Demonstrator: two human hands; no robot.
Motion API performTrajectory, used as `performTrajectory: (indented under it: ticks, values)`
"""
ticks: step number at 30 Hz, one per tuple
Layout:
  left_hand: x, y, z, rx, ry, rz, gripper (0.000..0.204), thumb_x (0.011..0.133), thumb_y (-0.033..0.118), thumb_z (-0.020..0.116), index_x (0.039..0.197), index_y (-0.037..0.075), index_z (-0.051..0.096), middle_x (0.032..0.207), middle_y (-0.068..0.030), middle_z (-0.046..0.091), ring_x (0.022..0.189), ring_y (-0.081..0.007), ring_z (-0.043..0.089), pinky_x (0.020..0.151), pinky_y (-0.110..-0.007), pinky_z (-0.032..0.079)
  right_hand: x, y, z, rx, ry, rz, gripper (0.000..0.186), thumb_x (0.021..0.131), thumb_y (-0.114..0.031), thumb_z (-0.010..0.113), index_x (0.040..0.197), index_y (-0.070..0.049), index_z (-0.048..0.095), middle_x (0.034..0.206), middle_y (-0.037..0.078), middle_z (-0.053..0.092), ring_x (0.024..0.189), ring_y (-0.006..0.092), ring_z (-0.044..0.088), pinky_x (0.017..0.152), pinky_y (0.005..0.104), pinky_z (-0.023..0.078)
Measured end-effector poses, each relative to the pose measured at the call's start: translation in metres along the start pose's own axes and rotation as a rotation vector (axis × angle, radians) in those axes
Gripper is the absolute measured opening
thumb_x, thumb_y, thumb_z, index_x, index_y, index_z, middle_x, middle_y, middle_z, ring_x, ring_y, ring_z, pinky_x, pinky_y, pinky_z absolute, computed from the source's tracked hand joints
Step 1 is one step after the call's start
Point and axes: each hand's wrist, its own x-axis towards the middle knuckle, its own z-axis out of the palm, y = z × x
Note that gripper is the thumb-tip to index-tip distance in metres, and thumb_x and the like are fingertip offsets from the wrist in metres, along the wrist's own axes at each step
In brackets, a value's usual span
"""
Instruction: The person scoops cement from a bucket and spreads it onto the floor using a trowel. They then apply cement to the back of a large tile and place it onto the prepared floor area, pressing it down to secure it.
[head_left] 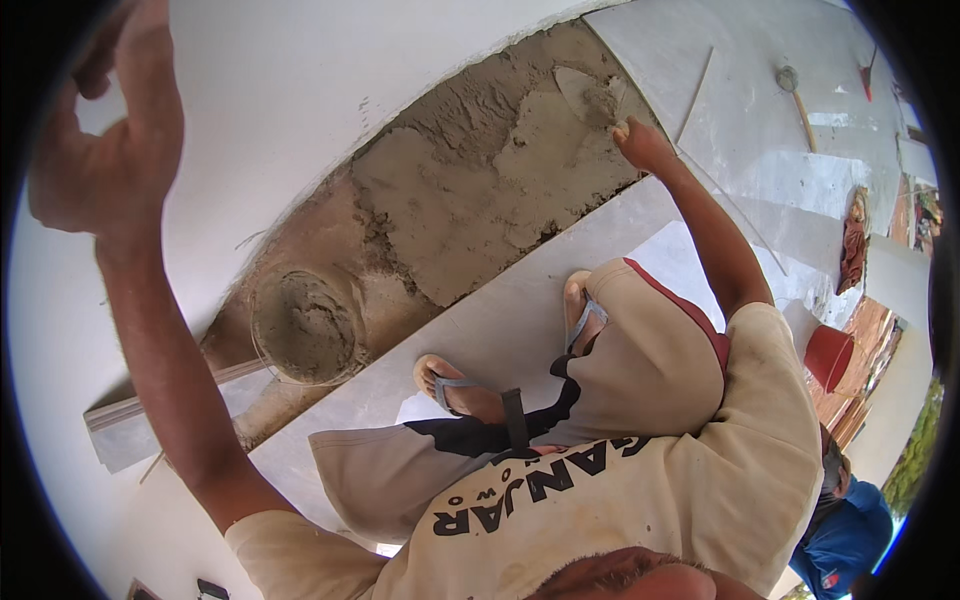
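Note:
My right hand grips a trowel by its handle. The trowel's blade lies against wet mortar spread over the strip of floor along the white wall, with a lump of mortar by the blade. High at the left, my left hand is raised in front of the wall, fingers stretched and apart, holding nothing. Whether it touches the wall I cannot tell. A round bucket with grey mortar in it stands at the near left end of the strip, below the left hand.
Grey tiles lie under my sandaled feet, bordering the mortar. Stacked tiles sit left of the bucket. Farther right are a mallet, a thin strip, a brown cloth and a red bucket. A person in blue is behind at lower right.

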Motion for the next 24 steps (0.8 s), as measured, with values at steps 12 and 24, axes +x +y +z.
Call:
performTrajectory:
  ticks: [12,24]
  values:
    - [-0.383,0.084,-0.111,0.444,-0.349,-1.331,0.037,0.092,0.035,0.063,0.104,0.0,0.068,0.092,-0.0127,0.067,0.084,-0.0261,0.063,0.078,-0.04,0.05,-0.106,-0.03,0.012,0.622,-0.418,0.134,0.043,0.096,-0.045,0.053,0.098,-0.002,0.053,0.065,0.006,0.052,0.048,0.0174,0.054,0.041,0.0353,0.045]
    - [-0.512,0.134,-0.141,0.007,-0.203,-2.044,0.075,0.097,0.059,0.047,0.112,-0.012,0.065,0.108,-0.0247,0.068,0.1,-0.0342,0.063,0.089,-0.044,0.045,-0.146,-0.105,0.032,0.768,-0.636,0.176,0.041,0.096,-0.045,0.052,0.094,-0.005,0.051,0.068,0.003,0.049,0.05,0.012,0.048,0.042,0.0317,0.04]
